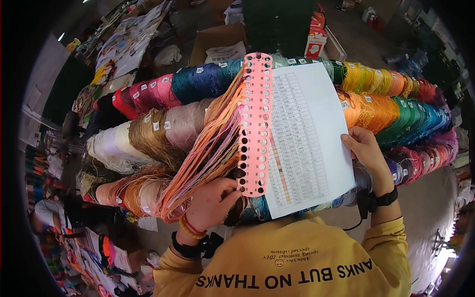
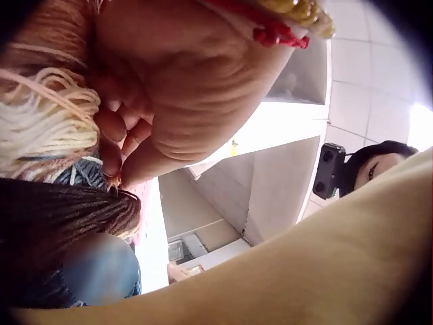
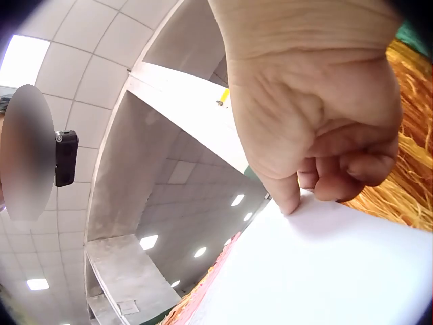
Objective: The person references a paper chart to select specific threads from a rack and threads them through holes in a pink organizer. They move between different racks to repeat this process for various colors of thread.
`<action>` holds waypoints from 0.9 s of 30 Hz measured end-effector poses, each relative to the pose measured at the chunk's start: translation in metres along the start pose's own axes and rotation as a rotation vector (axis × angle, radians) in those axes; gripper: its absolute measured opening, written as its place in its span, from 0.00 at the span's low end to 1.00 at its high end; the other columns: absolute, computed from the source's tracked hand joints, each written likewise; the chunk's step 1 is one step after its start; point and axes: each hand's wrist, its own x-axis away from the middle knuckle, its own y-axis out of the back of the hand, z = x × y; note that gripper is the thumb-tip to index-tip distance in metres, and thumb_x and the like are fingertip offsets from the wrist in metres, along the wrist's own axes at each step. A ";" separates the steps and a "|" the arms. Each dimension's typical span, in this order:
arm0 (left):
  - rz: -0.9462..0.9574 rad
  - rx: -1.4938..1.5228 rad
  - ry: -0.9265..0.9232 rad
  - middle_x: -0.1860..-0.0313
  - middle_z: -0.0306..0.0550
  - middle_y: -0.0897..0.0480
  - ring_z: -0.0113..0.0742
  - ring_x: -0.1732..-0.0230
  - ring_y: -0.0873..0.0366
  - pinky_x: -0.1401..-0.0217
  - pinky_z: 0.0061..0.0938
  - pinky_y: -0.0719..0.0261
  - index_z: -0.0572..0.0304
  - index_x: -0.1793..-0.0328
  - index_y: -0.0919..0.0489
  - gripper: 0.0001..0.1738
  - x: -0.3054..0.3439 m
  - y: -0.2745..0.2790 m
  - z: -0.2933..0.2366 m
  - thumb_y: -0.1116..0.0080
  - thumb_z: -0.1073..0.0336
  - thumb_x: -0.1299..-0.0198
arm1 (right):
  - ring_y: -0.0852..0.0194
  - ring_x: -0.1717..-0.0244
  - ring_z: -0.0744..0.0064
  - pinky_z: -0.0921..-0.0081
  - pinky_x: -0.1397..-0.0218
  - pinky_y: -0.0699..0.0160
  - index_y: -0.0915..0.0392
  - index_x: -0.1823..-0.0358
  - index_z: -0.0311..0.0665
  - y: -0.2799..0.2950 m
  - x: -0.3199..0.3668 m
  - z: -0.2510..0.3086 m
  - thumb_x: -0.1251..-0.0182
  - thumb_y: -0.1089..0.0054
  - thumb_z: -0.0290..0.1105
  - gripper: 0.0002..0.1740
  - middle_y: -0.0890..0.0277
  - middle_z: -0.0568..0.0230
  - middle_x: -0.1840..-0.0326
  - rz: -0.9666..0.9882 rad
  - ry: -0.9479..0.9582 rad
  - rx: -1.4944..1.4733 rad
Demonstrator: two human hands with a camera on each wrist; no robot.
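A long pink thread holder card (image 1: 256, 123) with holes down both edges lies over the left side of a printed paper sheet (image 1: 336, 148). Orange, pink and purple threads (image 1: 198, 153) hang from its left holes. My left hand (image 1: 210, 203) is at the card's lower left edge, thumb and fingertips pinched together. In the left wrist view those fingertips pinch the end of a dark brown thread bundle (image 2: 67, 210) beside the card. With thumb on top and fingers curled beneath, my right hand (image 1: 368, 151) grips the sheet's right edge; the right wrist view shows the thumb (image 3: 289, 196) pressing the paper.
Rows of labelled thread bundles surround the sheet: cream (image 1: 116, 146) and brown ones at left, orange (image 1: 371, 114) and green at right. Behind them stands an open cardboard box (image 1: 220, 39). A table (image 1: 131, 37) covered with papers is at the back left.
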 end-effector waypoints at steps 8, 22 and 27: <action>0.041 0.154 0.097 0.78 0.35 0.26 0.18 0.77 0.34 0.75 0.17 0.35 0.66 0.63 0.23 0.08 -0.005 0.005 -0.005 0.42 0.68 0.45 | 0.44 0.83 0.89 0.88 0.82 0.46 0.28 0.73 0.32 -0.005 0.005 0.004 0.38 0.45 0.32 0.10 0.34 0.76 0.82 -0.049 -0.019 0.008; 0.006 0.075 0.082 0.71 0.43 0.21 0.25 0.70 0.26 0.66 0.21 0.29 0.67 0.62 0.23 0.10 -0.007 0.004 -0.006 0.44 0.66 0.43 | 0.41 0.82 0.90 0.89 0.81 0.42 0.27 0.71 0.33 0.002 0.000 -0.003 0.37 0.45 0.34 0.10 0.32 0.76 0.79 0.005 -0.023 -0.005; -0.011 0.173 0.161 0.70 0.40 0.21 0.22 0.70 0.27 0.66 0.18 0.29 0.67 0.59 0.24 0.09 -0.006 -0.002 -0.002 0.43 0.69 0.44 | 0.40 0.80 0.89 0.89 0.79 0.40 0.27 0.69 0.33 0.014 0.003 0.003 0.37 0.45 0.34 0.11 0.32 0.76 0.79 0.014 -0.014 0.074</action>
